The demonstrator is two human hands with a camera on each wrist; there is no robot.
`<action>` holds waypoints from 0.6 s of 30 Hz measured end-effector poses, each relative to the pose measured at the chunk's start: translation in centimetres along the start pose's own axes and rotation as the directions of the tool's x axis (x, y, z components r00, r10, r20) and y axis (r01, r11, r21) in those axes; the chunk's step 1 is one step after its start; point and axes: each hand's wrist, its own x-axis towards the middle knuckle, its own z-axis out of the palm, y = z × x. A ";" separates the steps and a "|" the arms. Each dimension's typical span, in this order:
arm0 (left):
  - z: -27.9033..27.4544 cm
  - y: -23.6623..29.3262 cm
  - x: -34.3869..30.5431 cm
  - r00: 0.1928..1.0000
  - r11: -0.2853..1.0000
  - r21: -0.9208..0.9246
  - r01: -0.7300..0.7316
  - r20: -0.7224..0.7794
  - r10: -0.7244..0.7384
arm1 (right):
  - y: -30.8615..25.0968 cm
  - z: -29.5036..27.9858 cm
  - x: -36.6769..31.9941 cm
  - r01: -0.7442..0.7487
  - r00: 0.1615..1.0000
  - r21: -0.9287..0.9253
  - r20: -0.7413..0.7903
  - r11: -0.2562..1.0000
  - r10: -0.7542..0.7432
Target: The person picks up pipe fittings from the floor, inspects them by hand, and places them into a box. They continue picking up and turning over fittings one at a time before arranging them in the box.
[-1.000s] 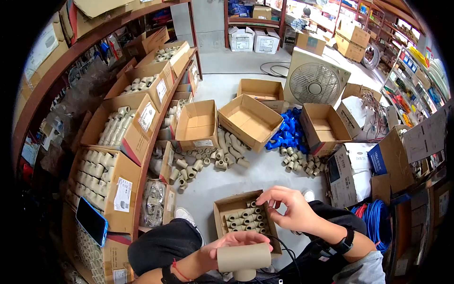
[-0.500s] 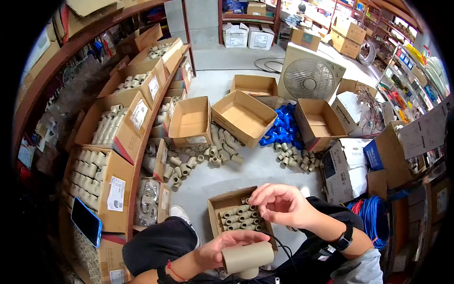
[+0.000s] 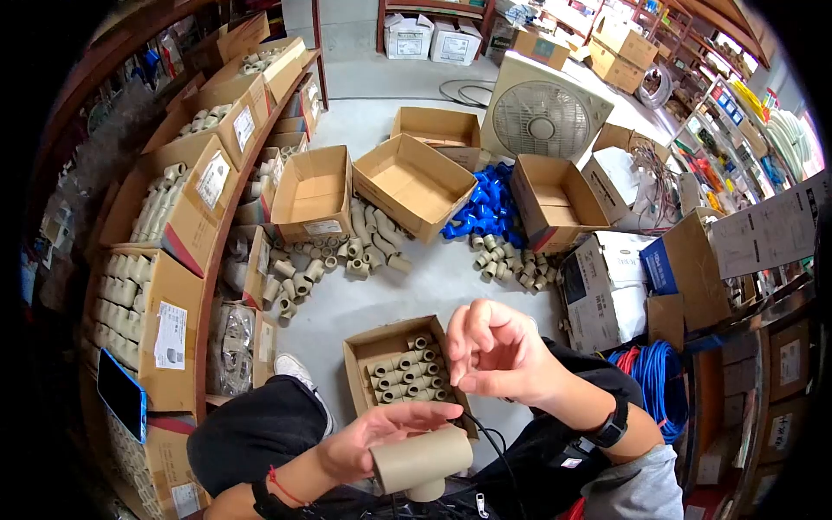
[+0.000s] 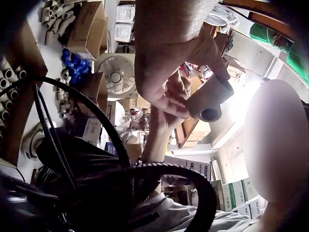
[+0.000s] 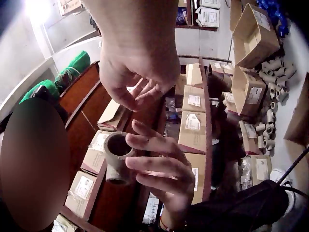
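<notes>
My left hand (image 3: 373, 438) holds a beige tee pipe fitting (image 3: 420, 459) low in front of my body, its side branch pointing down in the head view. In the right wrist view the left fingers (image 5: 159, 166) reach along the tee (image 5: 116, 169), whose round mouth faces up. My right hand (image 3: 503, 355) hovers above and to the right of it, fingers loosely bent and nothing visible in them. Below both hands, an open cardboard box (image 3: 354, 374) on the floor contains rows of similar tee fittings (image 3: 406, 377).
Loose beige fittings (image 3: 299, 282) and blue fittings (image 3: 485, 204) lie on the floor ahead, among open cartons (image 3: 416, 186). A box fan (image 3: 542, 126) stands behind. Filled shelf boxes (image 3: 169, 334) and a phone (image 3: 121, 394) line the left; blue coiled hose (image 3: 659, 390) sits right.
The head view has tipped down and swung right, so the surroundings sit higher and further left. The tee in my left hand has tilted a little, its right end now higher. The right hand stays loosely bent.
</notes>
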 end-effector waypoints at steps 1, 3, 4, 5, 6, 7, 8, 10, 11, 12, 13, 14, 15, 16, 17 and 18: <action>0.1 0.0 0.0 1.000 1.000 0.002 -0.003 -0.017 0.003 | 0.1 -0.1 -0.1 0.013 1.000 0.001 -0.006 1.000 -0.013; 0.1 0.2 -0.1 1.000 1.000 0.007 -0.011 -0.020 0.011 | 0.1 -0.3 -0.1 0.033 0.999 0.013 -0.022 0.999 -0.033; 0.2 0.2 -0.1 1.000 1.000 0.009 -0.014 -0.021 0.014 | 0.0 -0.2 -0.1 0.027 0.999 -0.002 -0.045 1.000 -0.028; 0.3 0.3 0.0 0.998 0.999 0.015 -0.049 -0.036 0.049 | -0.2 -0.1 0.0 0.021 0.997 -0.018 -0.068 1.000 -0.022; 0.4 0.4 0.0 0.996 0.997 0.035 -0.071 -0.047 0.073 | -0.2 0.0 0.0 0.014 0.996 -0.032 -0.091 0.999 -0.017; 0.4 0.5 0.0 0.994 0.994 0.054 -0.093 -0.057 0.096 | -0.1 0.0 0.0 0.015 0.994 -0.023 -0.105 1.000 -0.017; 0.4 0.5 -0.1 0.990 0.991 0.074 -0.115 -0.068 0.120 | 0.0 0.0 0.0 0.011 0.994 -0.026 -0.109 1.000 -0.014; 0.1 0.4 -0.2 0.987 0.987 0.059 -0.148 -0.055 0.151 | 0.0 0.0 0.0 0.004 0.993 -0.033 -0.116 0.999 -0.007; 0.1 0.4 -0.3 0.986 0.987 0.050 -0.156 -0.054 0.158 | 0.0 0.1 0.0 0.002 0.993 -0.034 -0.116 0.999 -0.006; 0.1 0.5 -0.3 0.985 0.986 0.043 -0.163 -0.053 0.165 | 0.0 0.1 0.0 0.000 0.993 -0.035 -0.116 0.999 -0.004; 0.2 0.5 -0.3 0.984 0.985 0.046 -0.166 -0.062 0.168 | -0.1 0.2 0.0 -0.001 0.993 -0.037 -0.116 0.999 -0.004; 0.3 0.5 -0.4 0.983 0.984 0.049 -0.169 -0.071 0.172 | 0.0 0.2 0.0 0.003 0.994 -0.037 -0.110 0.999 -0.007; 0.3 0.5 -0.4 0.981 0.984 0.053 -0.171 -0.081 0.175 | 0.0 0.2 0.0 0.007 0.995 -0.038 -0.104 0.999 -0.011; 0.3 0.5 -0.4 0.981 0.984 0.047 -0.171 -0.080 0.174 | 0.0 0.2 0.0 0.011 0.995 -0.039 -0.098 0.999 -0.014; 0.2 0.5 -0.4 0.982 0.984 0.041 -0.171 -0.080 0.174 | 0.0 0.2 0.0 0.008 0.995 -0.035 -0.104 0.999 -0.011; 0.2 0.5 -0.4 0.982 0.985 0.037 -0.171 -0.080 0.173 | 0.0 0.2 0.0 0.005 0.994 -0.031 -0.109 0.999 -0.009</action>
